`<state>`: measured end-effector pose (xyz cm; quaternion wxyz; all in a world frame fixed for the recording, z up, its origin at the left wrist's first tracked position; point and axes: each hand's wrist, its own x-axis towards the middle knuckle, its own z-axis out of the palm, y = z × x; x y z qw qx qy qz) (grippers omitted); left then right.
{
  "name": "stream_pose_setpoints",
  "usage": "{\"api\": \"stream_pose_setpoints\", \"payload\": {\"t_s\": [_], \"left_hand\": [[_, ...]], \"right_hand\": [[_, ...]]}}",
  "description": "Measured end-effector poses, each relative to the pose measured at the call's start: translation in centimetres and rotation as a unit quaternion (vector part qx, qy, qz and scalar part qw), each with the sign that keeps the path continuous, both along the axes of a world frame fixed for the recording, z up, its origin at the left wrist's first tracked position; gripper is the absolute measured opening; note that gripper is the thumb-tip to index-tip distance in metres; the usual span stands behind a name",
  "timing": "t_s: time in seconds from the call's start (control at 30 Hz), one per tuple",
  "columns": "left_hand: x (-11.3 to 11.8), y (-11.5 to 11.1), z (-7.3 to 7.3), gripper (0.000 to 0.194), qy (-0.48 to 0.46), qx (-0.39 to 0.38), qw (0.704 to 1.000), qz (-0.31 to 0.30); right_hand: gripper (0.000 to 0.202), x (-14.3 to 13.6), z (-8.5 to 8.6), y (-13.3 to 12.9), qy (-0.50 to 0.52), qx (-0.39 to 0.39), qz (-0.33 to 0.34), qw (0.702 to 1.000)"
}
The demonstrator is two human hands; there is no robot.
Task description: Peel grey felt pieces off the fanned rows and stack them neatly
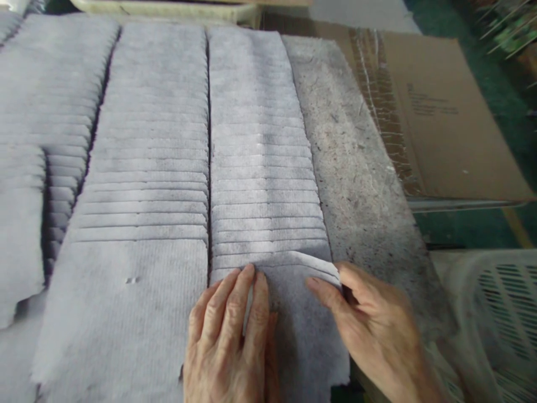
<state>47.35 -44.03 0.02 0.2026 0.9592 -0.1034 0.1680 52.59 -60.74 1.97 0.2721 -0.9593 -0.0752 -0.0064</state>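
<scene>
Overlapping pale grey fabric sheets (260, 168) run away from me in a long row, each showing only a narrow strip. On the nearest part of this row, my left hand (232, 330) lies flat, fingers stretched forward. My right hand (373, 319) pinches the right corner of the top fabric sheet (302, 313) between thumb and fingers, and that corner is lifted a little off the layers below. Left of my hands lies a second row of overlapping sheets (138, 184), whose front sheet has two small holes.
More grey sheets (54, 84) overlap at the far left, with a separate piece (20, 224) on top. The speckled board (348, 145) lies under the rows. Beyond its right edge are a cardboard box (453, 112) and a white plastic basket (474, 313). A pale tray (176, 10) stands behind.
</scene>
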Motion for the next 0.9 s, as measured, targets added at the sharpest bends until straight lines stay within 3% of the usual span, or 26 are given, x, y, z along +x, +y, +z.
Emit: {"api": "stream_pose_setpoints", "payload": {"t_s": [0.47,0.9], "left_hand": [[-0.06,0.32,-0.02,0.038,-0.006,0.028,0.999,-0.03],[-0.22,-0.34,0.06,0.034,-0.02,0.003,1.0,0.015]], "right_hand": [[0.024,1.03,0.71,-0.19,0.087,0.042,-0.004,0.995],[0.037,0.56,0.02,0.04,-0.002,-0.03,0.002,1.0]]}}
